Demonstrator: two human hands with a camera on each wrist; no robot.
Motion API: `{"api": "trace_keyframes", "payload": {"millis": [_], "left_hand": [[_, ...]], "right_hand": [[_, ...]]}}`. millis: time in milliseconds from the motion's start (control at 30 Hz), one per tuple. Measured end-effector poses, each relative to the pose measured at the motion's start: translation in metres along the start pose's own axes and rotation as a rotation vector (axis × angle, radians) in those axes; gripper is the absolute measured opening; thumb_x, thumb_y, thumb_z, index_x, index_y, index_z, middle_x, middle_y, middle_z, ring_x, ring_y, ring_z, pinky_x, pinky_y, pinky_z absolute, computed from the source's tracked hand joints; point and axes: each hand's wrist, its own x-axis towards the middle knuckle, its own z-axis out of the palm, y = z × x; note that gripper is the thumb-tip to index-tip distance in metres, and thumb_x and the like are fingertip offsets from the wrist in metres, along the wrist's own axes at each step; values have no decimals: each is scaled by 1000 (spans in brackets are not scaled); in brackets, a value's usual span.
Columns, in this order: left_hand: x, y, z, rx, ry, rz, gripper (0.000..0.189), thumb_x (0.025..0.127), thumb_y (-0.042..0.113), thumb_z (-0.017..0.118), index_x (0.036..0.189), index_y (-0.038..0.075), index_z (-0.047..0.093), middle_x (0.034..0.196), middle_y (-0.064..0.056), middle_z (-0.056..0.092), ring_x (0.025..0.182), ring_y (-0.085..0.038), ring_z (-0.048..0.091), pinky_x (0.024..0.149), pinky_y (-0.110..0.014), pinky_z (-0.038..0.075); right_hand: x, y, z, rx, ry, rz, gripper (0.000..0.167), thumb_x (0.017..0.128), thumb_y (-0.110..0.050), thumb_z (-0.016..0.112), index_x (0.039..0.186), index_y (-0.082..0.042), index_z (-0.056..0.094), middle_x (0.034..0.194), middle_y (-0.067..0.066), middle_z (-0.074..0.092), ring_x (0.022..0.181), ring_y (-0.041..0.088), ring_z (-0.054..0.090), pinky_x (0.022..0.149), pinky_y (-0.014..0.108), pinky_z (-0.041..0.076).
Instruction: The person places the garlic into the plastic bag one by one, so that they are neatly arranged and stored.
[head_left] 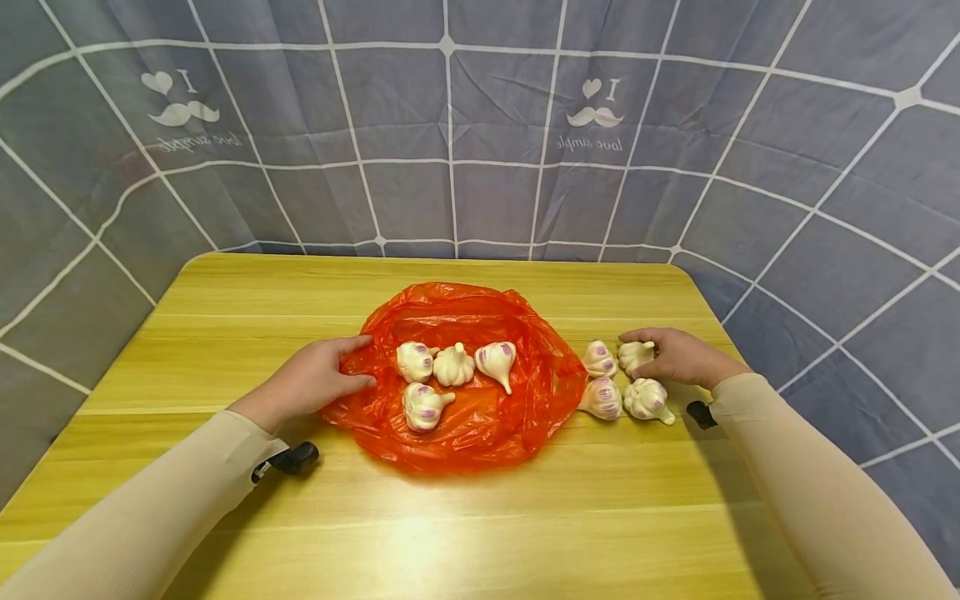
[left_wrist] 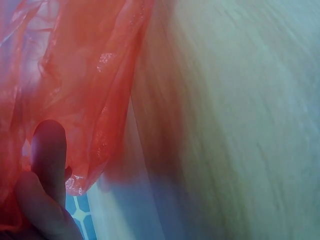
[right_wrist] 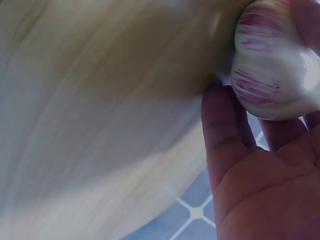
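A thin red plastic bag (head_left: 465,446) lies spread with its mouth open, and several garlic bulbs (head_left: 453,365) with purple streaks rest in it. My left hand (head_left: 311,379) holds the bag's left side, thumb and forefinger spread around the film. In the left wrist view its fingers (left_wrist: 49,155) lie against the bag. Past the bag's right end, my right hand (head_left: 686,358) grips a garlic bulb (head_left: 636,357) between thumb and fingers. The right wrist view has this bulb (right_wrist: 267,65) close up, partly hidden by the thumb.
Three more garlic bulbs lie around the right hand: one (head_left: 600,358) behind, one (head_left: 602,398) by the bag's tip, one (head_left: 648,400) in front. All stand on a yellow wood-grain table (head_left: 420,533). A grey checked curtain (head_left: 495,200) hangs behind and at both sides.
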Motion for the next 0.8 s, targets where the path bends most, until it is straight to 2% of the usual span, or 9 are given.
{"api": "trace_keyframes", "payload": {"millis": [200, 433, 800], "left_hand": [[0, 0, 1, -7, 1, 4, 78, 95, 27, 78, 159, 1, 42, 129, -25, 68, 56, -15, 59, 57, -29, 55], [0, -2, 1, 7, 5, 22, 79, 95, 29, 78, 159, 1, 43, 132, -26, 67, 57, -14, 56, 58, -29, 53], [0, -2, 1, 10, 7, 23, 79, 95, 28, 78, 159, 1, 43, 124, -23, 70, 56, -14, 57, 58, -29, 53]], "right_hand": [[0, -1, 0, -12, -2, 5, 69, 90, -32, 84, 149, -7, 58, 148, 30, 56, 134, 47, 54, 112, 66, 44], [0, 0, 1, -16, -3, 9, 69, 91, -32, 83, 150, -8, 57, 149, 31, 56, 136, 49, 53, 113, 66, 43], [-1, 0, 1, -4, 3, -1, 68, 92, -29, 82, 150, -6, 56, 149, 31, 56, 134, 48, 54, 113, 67, 43]]}}
